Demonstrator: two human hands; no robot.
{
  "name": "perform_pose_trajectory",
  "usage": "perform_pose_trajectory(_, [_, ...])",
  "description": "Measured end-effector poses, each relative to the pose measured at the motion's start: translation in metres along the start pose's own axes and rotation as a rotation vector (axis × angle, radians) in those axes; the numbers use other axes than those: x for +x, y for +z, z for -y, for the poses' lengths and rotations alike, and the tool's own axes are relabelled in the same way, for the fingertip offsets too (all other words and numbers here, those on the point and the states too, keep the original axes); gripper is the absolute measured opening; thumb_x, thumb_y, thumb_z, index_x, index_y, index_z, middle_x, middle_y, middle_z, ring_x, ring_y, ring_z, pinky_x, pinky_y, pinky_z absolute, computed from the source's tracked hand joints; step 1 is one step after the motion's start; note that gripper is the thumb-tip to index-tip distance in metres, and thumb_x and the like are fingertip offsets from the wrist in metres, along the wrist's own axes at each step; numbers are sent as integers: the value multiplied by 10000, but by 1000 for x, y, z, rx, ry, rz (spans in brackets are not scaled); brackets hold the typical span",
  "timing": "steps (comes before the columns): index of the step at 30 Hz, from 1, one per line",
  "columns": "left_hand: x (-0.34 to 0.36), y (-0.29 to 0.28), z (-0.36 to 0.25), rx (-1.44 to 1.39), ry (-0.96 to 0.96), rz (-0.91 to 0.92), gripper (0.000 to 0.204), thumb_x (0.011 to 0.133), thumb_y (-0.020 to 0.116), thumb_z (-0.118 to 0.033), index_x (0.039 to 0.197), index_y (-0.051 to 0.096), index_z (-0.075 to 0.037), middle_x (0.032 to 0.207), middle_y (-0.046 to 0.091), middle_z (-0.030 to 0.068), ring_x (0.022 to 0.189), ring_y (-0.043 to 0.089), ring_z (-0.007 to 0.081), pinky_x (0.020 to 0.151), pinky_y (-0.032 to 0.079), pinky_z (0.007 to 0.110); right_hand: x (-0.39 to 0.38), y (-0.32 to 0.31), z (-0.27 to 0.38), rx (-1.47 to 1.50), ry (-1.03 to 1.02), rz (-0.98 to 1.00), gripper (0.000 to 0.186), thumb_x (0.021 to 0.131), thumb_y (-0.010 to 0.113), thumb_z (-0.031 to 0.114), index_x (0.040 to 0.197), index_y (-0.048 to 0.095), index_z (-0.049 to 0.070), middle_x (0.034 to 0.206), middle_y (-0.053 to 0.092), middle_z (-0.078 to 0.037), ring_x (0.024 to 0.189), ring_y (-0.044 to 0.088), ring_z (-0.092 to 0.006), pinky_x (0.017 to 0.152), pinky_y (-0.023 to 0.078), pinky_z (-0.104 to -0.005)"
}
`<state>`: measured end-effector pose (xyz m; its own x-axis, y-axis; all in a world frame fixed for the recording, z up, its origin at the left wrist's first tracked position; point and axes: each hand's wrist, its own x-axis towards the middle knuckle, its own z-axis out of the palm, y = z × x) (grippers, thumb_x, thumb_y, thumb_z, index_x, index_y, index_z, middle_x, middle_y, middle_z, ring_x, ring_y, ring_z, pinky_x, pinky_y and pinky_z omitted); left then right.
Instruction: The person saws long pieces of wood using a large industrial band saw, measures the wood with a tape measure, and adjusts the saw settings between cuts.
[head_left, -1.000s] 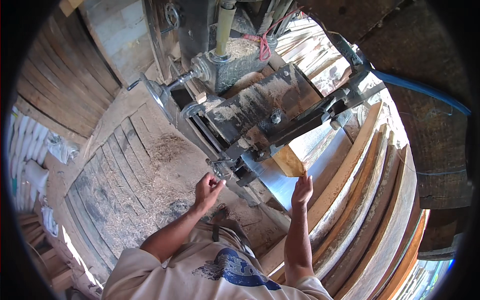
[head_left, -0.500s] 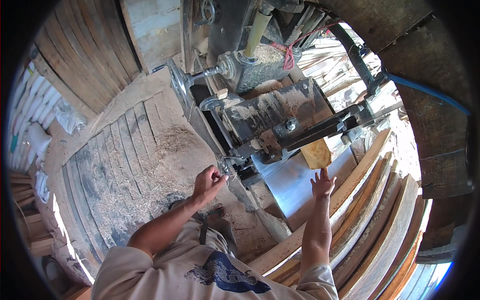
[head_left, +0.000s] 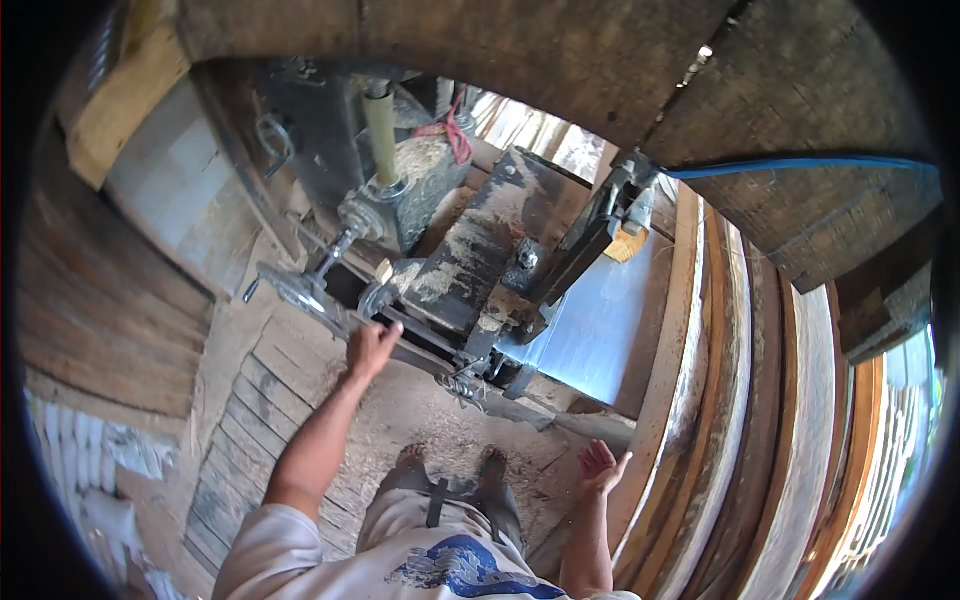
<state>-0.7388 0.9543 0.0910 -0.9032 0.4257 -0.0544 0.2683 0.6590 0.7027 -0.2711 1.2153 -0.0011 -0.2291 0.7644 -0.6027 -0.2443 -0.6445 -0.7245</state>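
Note:
My left hand [head_left: 373, 347] is at the near edge of a sawdust-covered woodworking machine [head_left: 470, 245], by its front rail. Its fingers curl closed with the thumb side toward the rail; whatever they might hold is hidden. My right hand [head_left: 601, 467] hangs free, palm up and fingers apart, holding nothing. It is beside the stacked planks and nearer to me than the machine's shiny metal table [head_left: 592, 335]. At the table's far end a yellowish wood piece [head_left: 628, 243] shows its end, partly covered by a dark arm of the machine [head_left: 580, 250].
Long curved planks [head_left: 740, 400] are stacked on the right. A handwheel [head_left: 295, 288] juts out at the machine's left. Low dark boards [head_left: 760, 120] with a blue hose [head_left: 800, 165] hang overhead. Sawdust covers the floor [head_left: 390, 410]; filled sacks [head_left: 100, 500] lie at left.
My right hand has left the wood piece and drawn back toward me. The wood piece now lies farther along the table. My left hand has shifted left along the rail; the view has turned.

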Motion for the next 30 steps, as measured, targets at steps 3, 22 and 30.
perform_pose_trajectory(3, [-71, 49, 55, -40, -49, 425, 502, 786, 648, -564, 842, 724, -72, 730, 688, 132, 729, 681, 257, 675, 508, 375, -67, -6, -26, -102, -50, -157, 822, 836, 363, 771, 1065, 662, 40, 1044, 681, -129, 910, 649, -311, 803, 494, -442])
perform_pose_trajectory(22, [-119, 148, -165, -729, -62, 920, 851, 841, 512, -684, 1425, 354, -86, 1384, 457, 158, 1287, 425, 325, 1046, 319, 529, -344, -63, -138, -357, -492, -265, 331, 936, 606, 236, 1075, 658, -59, 990, 686, -131, 903, 659, -198, 843, 515, -311])
perform_pose_trajectory(30, [-376, 64, -95, -520, 215, 1026, 743, 915, 538, -484, 1396, 315, 37, 1287, 519, 175, 1237, 473, 289, 1007, 391, 354, -404, -97, -176, -58, -184, -417, 662, 965, 406, 547, 1344, 466, 7, 1237, 577, -163, 1073, 604, -272, 853, 509, -395])
